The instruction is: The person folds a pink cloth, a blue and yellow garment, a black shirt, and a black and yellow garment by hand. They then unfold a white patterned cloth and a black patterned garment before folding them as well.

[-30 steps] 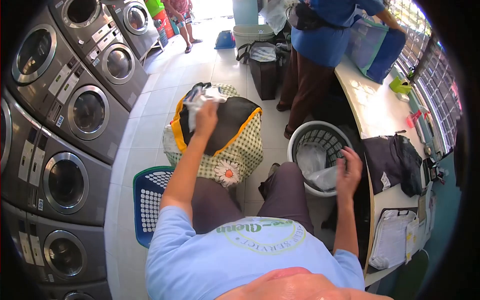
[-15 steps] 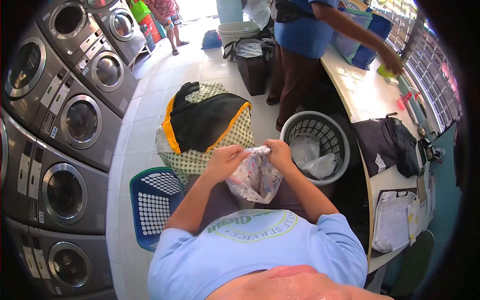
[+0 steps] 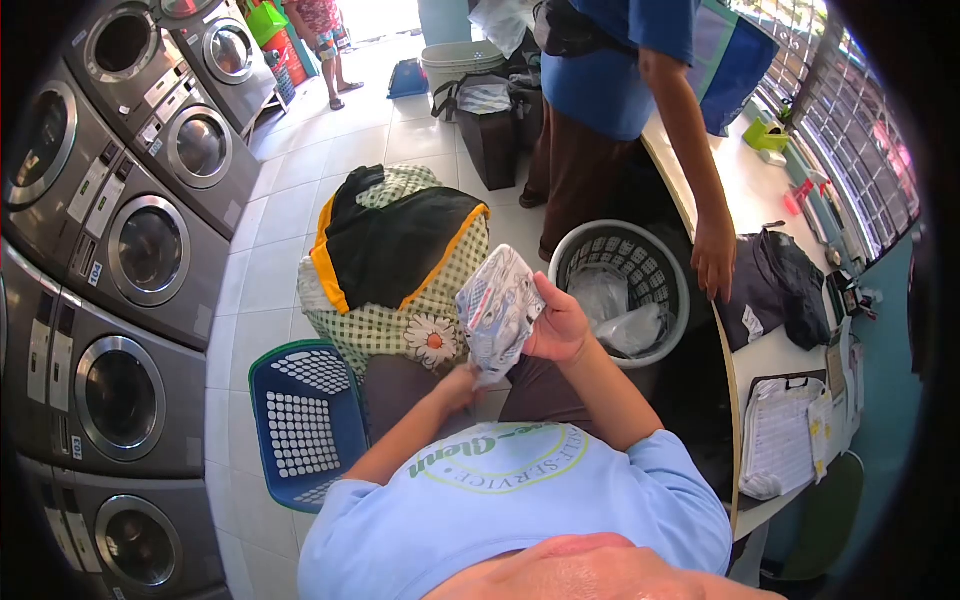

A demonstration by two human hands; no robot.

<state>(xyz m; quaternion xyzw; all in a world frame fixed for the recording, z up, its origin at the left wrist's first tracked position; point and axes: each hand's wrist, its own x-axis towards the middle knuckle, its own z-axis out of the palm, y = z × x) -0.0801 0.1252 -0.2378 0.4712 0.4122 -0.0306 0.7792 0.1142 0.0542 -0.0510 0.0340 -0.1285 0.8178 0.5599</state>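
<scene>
A patterned bag, printed in white, grey and blue and looking like plastic, is raised in front of my lap. My right hand grips its right side, thumb on the near face. Low at its bottom corner, my left hand is closed on the bag's end, its fingertips partly hidden. Just beyond lies a green-checked cloth bundle with a daisy print, and a black garment with yellow edging rests on top. To the right, a grey round basket contains clear plastic bags.
A blue perforated basket stands at my left, before stacked front-loading machines. On my right a counter bears a dark bag and a clipboard with papers. A co-worker in blue stands close beside the counter.
The bag, stretched between both hands before, is now turned up flat in my right hand. My left hand has dropped to its lower end. The co-worker's arm has swung down toward the counter edge.
</scene>
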